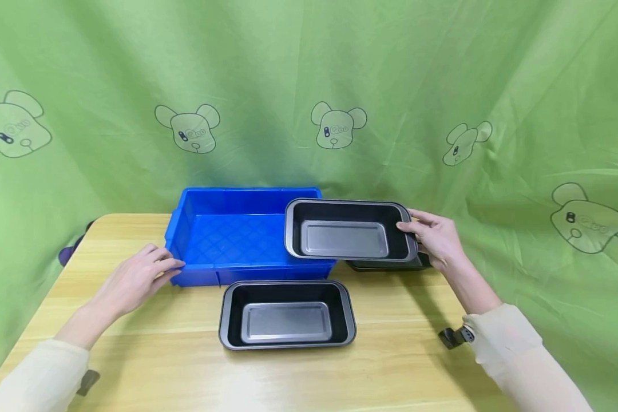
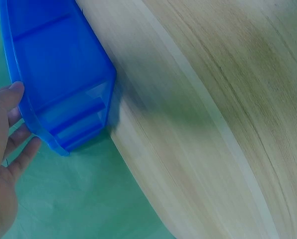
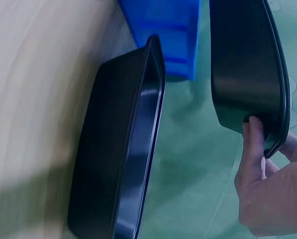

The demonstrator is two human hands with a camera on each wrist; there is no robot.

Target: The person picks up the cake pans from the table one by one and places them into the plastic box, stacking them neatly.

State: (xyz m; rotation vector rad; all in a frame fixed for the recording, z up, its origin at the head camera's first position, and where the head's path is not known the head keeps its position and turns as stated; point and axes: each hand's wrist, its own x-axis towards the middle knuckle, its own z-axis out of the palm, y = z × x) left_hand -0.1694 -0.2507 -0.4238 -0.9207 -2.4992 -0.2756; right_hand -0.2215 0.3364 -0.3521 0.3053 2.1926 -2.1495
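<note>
My right hand (image 1: 438,237) grips a dark grey loaf pan (image 1: 345,239) by its right end, thumb over the rim and fingers beneath. That pan is lifted, nearly level, and overlaps the right end of the blue plastic bin (image 1: 226,240) in the head view. At the bin's front left corner, my left hand (image 1: 139,277) holds the rim (image 2: 26,112) between thumb and fingers. A second loaf pan (image 1: 286,322) rests on the table in front of the bin. Another loaf pan (image 3: 108,144) stands to the bin's right, mostly hidden under the lifted one in the head view.
The wooden table (image 1: 401,355) has its left edge close to the bin. A green curtain (image 1: 268,68) with bear-head drawings hangs behind and around it. Something purple (image 1: 67,254) shows beyond the table's left edge.
</note>
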